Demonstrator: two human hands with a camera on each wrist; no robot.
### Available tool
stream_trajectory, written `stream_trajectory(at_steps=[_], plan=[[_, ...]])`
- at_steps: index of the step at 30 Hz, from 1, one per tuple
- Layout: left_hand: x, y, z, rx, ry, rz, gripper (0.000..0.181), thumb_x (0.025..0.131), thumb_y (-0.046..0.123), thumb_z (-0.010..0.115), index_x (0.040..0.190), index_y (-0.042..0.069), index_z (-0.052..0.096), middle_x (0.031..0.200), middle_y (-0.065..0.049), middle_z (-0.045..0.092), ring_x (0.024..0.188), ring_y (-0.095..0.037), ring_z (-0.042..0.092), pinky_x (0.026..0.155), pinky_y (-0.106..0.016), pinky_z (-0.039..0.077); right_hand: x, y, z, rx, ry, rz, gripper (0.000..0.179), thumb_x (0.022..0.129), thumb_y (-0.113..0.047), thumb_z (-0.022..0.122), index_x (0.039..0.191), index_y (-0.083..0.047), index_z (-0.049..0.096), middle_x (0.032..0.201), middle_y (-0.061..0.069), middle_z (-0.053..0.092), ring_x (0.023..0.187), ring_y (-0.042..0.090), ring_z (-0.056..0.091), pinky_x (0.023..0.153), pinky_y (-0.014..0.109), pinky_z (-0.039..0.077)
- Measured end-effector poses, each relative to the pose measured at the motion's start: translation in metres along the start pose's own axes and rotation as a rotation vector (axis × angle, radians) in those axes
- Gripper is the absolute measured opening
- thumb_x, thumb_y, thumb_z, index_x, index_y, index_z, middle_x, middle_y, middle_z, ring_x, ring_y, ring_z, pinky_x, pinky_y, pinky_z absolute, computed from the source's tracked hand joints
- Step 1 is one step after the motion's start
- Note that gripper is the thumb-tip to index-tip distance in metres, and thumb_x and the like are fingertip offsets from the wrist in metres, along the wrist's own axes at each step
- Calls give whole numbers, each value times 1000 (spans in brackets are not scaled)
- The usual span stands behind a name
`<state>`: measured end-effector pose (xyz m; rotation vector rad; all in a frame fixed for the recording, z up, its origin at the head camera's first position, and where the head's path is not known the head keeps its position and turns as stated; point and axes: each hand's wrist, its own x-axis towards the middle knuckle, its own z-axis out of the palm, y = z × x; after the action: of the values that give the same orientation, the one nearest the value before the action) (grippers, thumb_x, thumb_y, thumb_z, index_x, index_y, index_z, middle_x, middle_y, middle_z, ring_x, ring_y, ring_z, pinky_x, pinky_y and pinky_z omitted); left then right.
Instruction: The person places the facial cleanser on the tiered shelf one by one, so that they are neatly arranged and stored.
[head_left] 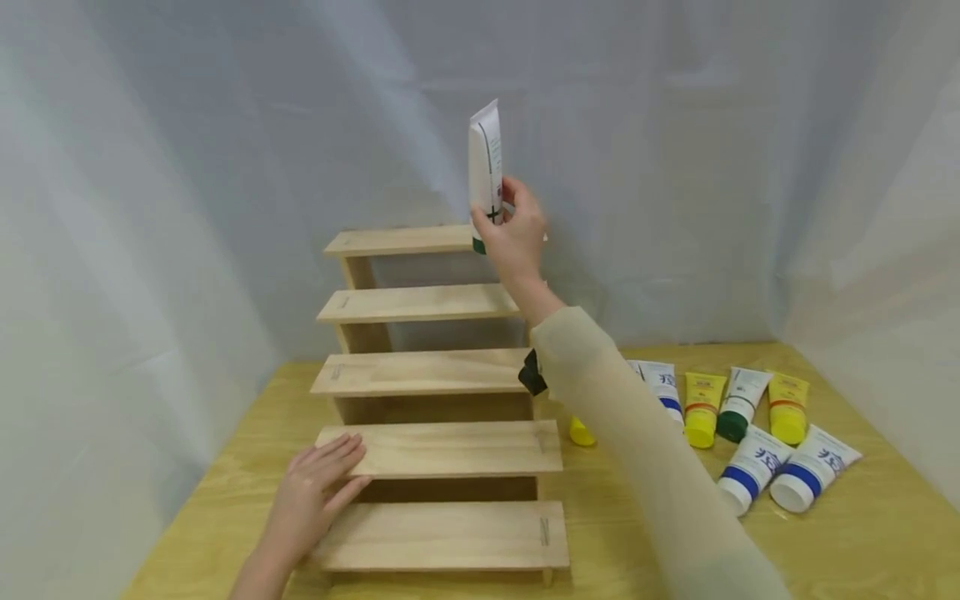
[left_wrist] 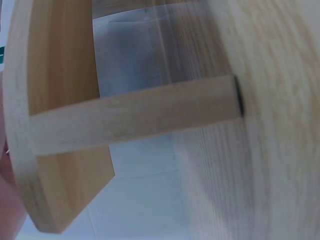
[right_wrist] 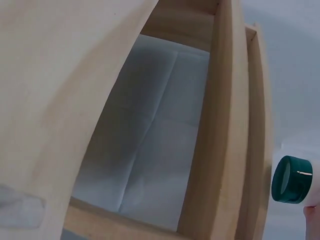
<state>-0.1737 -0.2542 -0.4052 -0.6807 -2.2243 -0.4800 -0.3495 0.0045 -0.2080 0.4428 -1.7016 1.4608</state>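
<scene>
My right hand [head_left: 517,229] grips a white squeeze tube [head_left: 485,158] with a dark green cap, near its cap end. The tube stands upright, cap down, overlapping the top step of a stepped wooden rack [head_left: 438,450] in the head view. In the right wrist view the green cap [right_wrist: 292,180] shows at the right edge, beside the rack's boards. My left hand [head_left: 311,492] rests on the left end of the rack's second step from the bottom, fingers extended. The left wrist view looks at the rack's side, with a board and a post [left_wrist: 135,117].
Right of the rack, several tubes lie on the wooden table [head_left: 847,550]: yellow ones [head_left: 703,408], a white one with a green cap [head_left: 742,404], and white ones with blue bands [head_left: 813,467]. A yellow cap [head_left: 581,432] shows beside the right sleeve. Pale sheeting [head_left: 712,167] hangs around the table.
</scene>
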Motion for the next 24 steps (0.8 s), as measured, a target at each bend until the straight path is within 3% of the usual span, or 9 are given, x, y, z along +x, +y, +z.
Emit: stream_trajectory(at_steps=[11,24], plan=[[-2,3,-4,11,3,-12,40,64,20,75,99,3,66,110,-9,61,99,-26,57,90,-45,33,1,4,24,41,-6,-18,41,76,-3,68,112,6,50,105,15,55,99,19,52,81,15,42],[-1,4,-3,3,1,-14,40,64,20,75,99,3,66,110,-9,61,100,-26,57,83,-52,35,10,9,36,-34,-39,64,44,79,-8,66,117,2,48,111,12,55,101,17,51,82,13,39]])
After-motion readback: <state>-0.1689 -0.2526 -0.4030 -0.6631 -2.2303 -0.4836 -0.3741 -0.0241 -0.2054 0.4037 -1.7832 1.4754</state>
